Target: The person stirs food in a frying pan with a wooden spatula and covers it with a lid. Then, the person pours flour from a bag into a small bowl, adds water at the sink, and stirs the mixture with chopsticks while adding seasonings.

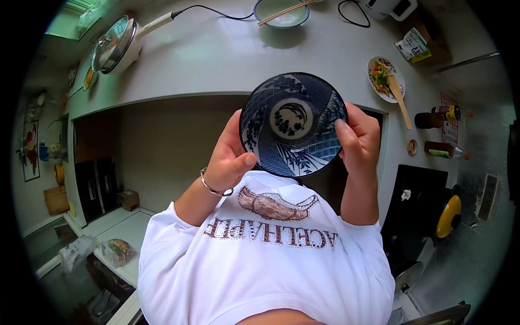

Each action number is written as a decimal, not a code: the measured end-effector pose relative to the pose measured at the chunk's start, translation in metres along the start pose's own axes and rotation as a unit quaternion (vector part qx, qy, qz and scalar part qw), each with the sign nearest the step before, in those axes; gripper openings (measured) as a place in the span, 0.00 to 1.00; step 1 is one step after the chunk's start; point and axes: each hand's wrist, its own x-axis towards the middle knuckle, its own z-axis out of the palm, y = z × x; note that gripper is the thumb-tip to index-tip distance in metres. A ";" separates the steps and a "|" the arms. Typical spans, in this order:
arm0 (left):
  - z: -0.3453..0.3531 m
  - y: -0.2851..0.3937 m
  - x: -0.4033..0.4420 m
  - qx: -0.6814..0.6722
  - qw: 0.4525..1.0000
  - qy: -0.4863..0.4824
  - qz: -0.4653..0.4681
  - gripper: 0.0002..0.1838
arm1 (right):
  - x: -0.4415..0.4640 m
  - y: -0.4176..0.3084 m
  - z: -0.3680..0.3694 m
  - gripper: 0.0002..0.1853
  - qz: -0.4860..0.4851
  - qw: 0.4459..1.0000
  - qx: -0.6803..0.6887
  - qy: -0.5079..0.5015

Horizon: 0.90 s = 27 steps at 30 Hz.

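A blue-and-white patterned bowl [311, 143] is held up in front of my chest, beyond the counter's near edge. Its patterned inside faces the camera, with a round plant motif at the centre. My left hand [232, 154], with a silver bangle at the wrist, grips the bowl's left rim, the thumb towards its lower edge. On the opposite side my right hand [357, 138] clasps the rim, thumb over the inner wall. The fingers behind the bowl are mostly hidden.
On the counter [211, 59] stand a bowl with chopsticks [281, 13], a corded pan with a glass lid [116, 46], and a plate of food [379, 76] with a wooden spatula [401, 103]. Bottles [447, 112] and a stove with a yellow lid [448, 216] lie to the right.
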 end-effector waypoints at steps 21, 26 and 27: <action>-0.240 0.095 -0.069 -0.175 0.935 0.250 -0.182 0.20 | 0.056 0.358 0.084 0.17 0.386 0.733 0.388 0.403; -0.280 0.120 -0.067 -0.142 0.939 0.241 -0.200 0.20 | 0.095 0.390 0.095 0.15 0.349 0.673 0.423 0.495; -0.283 0.120 -0.066 -0.151 0.934 0.242 -0.214 0.20 | 0.093 0.406 0.094 0.16 0.348 0.679 0.430 0.483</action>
